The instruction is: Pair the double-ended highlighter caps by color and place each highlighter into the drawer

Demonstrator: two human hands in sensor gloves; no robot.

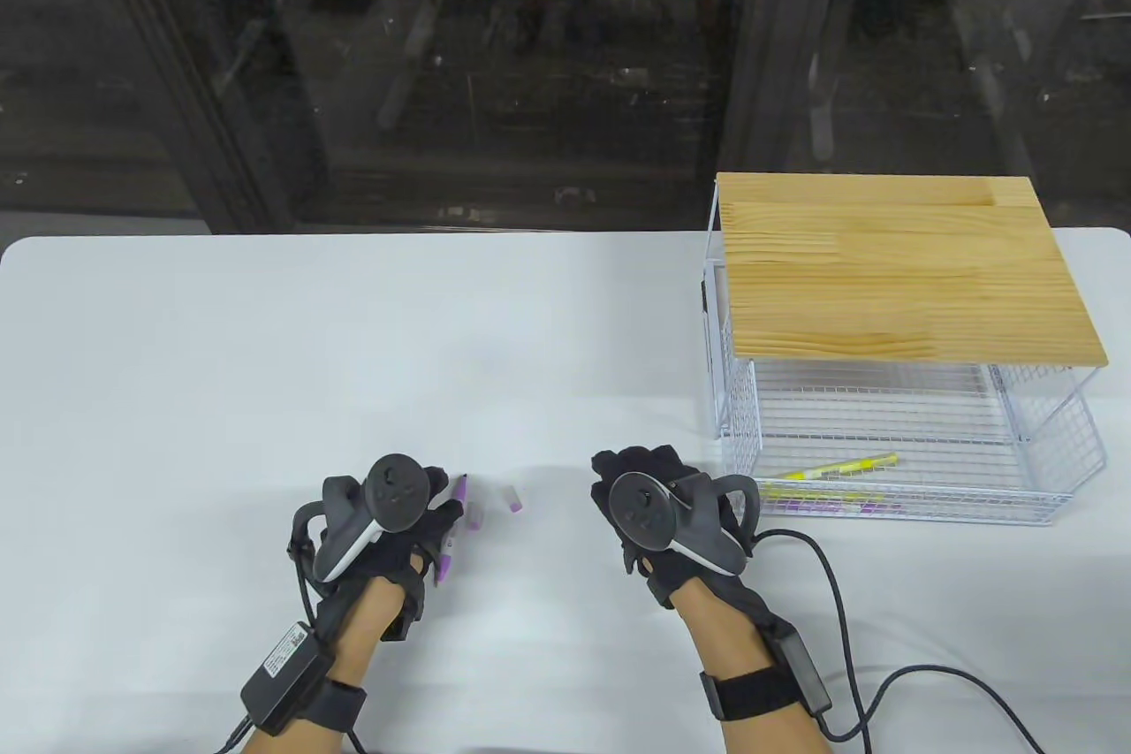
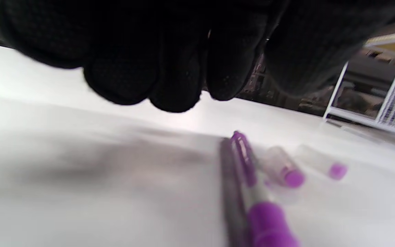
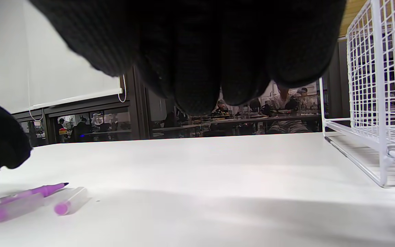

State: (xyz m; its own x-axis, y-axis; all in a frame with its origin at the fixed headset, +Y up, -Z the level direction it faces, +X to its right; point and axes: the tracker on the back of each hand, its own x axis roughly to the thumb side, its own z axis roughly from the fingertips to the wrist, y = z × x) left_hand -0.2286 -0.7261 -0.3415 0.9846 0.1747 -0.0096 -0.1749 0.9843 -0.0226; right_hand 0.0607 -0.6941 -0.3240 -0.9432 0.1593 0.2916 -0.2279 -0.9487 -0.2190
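An uncapped purple highlighter (image 1: 443, 564) (image 2: 249, 178) (image 3: 29, 193) lies on the white table, its tip pointing away from me. Two clear caps with purple ends lie just right of it, one close (image 1: 475, 514) (image 2: 283, 168) and one farther right (image 1: 512, 499) (image 2: 324, 164) (image 3: 70, 200). My left hand (image 1: 433, 506) (image 2: 170, 82) hovers at the pen's left side, fingers loosely curled above the table and holding nothing. My right hand (image 1: 632, 471) (image 3: 201, 85) hangs empty between the caps and the pulled-out wire drawer (image 1: 884, 517).
The drawer holds a yellow highlighter (image 1: 839, 468) and purple ones (image 1: 831, 505). It belongs to a white wire rack (image 3: 375, 103) with a wooden top (image 1: 901, 268) at the table's right. Glove cables (image 1: 848, 613) trail near the front edge.
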